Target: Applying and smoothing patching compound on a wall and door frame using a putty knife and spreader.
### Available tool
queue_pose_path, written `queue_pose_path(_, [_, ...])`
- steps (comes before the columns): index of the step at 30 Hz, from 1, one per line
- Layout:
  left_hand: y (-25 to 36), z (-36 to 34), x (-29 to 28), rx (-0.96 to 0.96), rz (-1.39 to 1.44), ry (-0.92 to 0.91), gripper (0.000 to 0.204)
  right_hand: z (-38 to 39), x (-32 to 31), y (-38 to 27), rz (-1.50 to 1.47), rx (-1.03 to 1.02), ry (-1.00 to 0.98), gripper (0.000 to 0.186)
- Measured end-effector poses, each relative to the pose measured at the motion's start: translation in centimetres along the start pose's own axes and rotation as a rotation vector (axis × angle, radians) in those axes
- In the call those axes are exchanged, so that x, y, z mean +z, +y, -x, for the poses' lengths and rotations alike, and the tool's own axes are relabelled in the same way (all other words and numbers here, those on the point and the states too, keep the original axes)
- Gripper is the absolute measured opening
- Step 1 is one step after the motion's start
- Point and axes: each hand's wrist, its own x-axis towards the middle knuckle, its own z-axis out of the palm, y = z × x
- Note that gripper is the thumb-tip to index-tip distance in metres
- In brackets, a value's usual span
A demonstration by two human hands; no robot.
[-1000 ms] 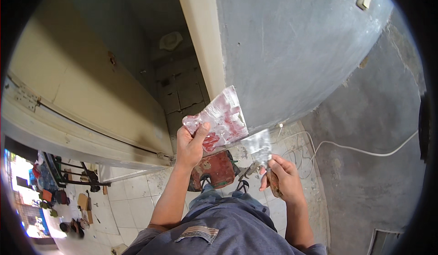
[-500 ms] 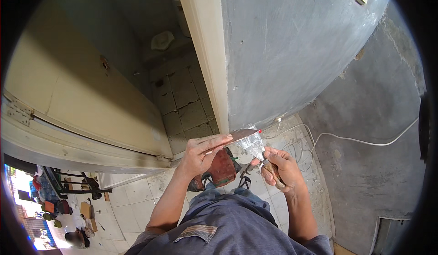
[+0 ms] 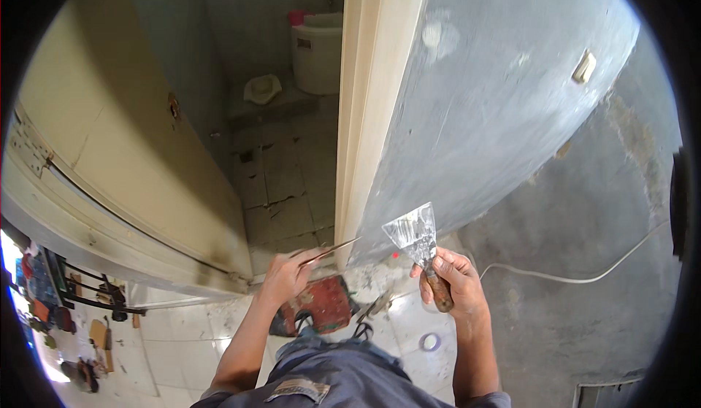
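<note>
My right hand (image 3: 454, 276) is closed around the brown wooden handle of a putty knife (image 3: 414, 233). The knife's broad metal blade points up and is smeared with whitish filler. In my left hand (image 3: 286, 275) is a thin, flat, brownish plate (image 3: 326, 252), turned nearly edge-on and pinched between the fingers. Plate and blade are apart. Both tools are in front of a grey skimmed wall (image 3: 467, 131), near the foot of the cream door frame (image 3: 371, 109). A pale round patch (image 3: 431, 36) marks the wall higher up.
A cream door (image 3: 109, 123) stands open at the left onto a room with a squat toilet (image 3: 262, 89) and a pale tub (image 3: 318, 61). By my feet lies a red board-like object (image 3: 321, 304). A roll of tape (image 3: 430, 341) and a white cable (image 3: 562, 280) are at the right.
The plate and the putty-knife blade, together before, are now apart. My left hand has moved left and down, my right hand slightly down. The view has shifted, showing more of the tub.
</note>
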Motion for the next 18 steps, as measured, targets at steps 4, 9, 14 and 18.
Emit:
queue_pose_path(4, [0.3,1.9,0.5,-0.399,0.173,0.083,0.027,-2.8,-1.5,-1.3,0.022,-0.155,-0.028,0.028])
queue_pose_path(9, [0.2,4.4,2.1,-0.453,0.215,0.197,0.032,-6.6,-3.5,-4.1,0.491,-0.375,-0.008,0.021])
queue_pose_path(14, [-1.0,6.6,5.0,-0.5,0.234,0.276,0.03,-11.4,-3.6,-6.4,1.2,-1.092,0.146,0.048])
queue_pose_path(18, [-1.0,7.6,7.1,-0.53,0.291,0.362,0.029,-13.9,-6.1,-7.5,1.462,-1.352,0.105,0.053])
